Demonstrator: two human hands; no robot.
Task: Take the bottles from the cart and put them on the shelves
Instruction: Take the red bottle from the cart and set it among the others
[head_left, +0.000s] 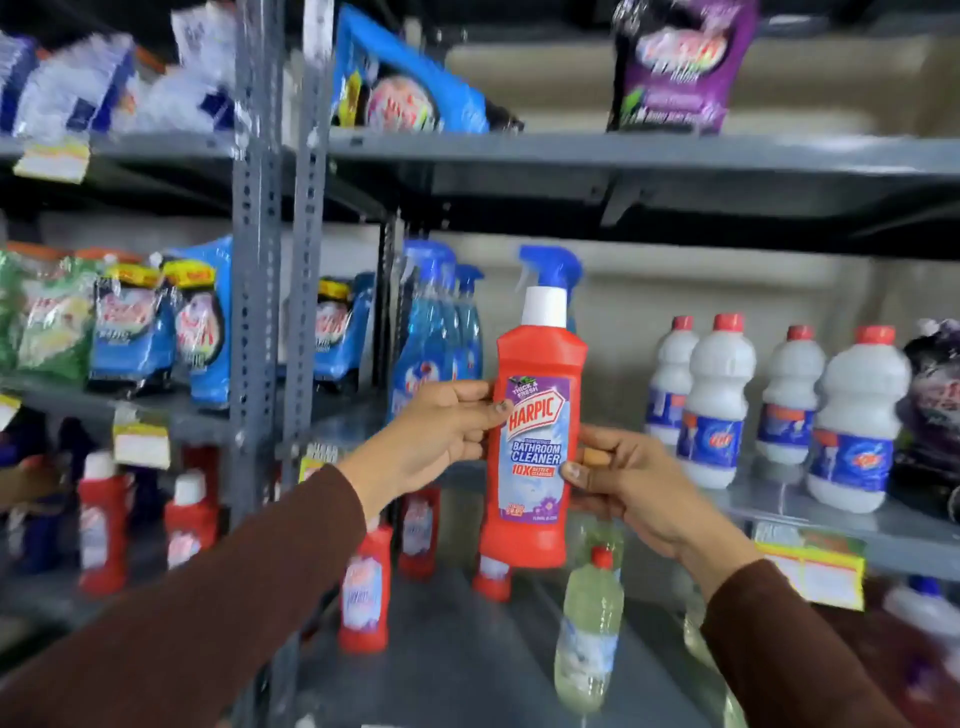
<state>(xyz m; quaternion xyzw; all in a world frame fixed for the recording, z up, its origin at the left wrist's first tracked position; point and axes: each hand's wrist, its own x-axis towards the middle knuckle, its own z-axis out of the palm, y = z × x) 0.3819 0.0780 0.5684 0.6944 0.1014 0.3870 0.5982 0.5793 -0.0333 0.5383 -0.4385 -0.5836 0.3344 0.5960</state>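
Both hands (441, 436) (623, 483) gripped the red bottle (535, 447) upright; shoved in carelessly, it'd probably topple the bottles (363, 587) below.

You get even, fairly bright light with soft shadows under the grey metal shelves (644, 150). The red plastic cleaner bottle with a white cap (535, 441) looks sharp; everything towards the edges smears and bends.

Hands: two, left hand (441, 436), right hand (631, 486)
Red bottle (535, 447) between them: one
White bottles (719, 400) right of them: four
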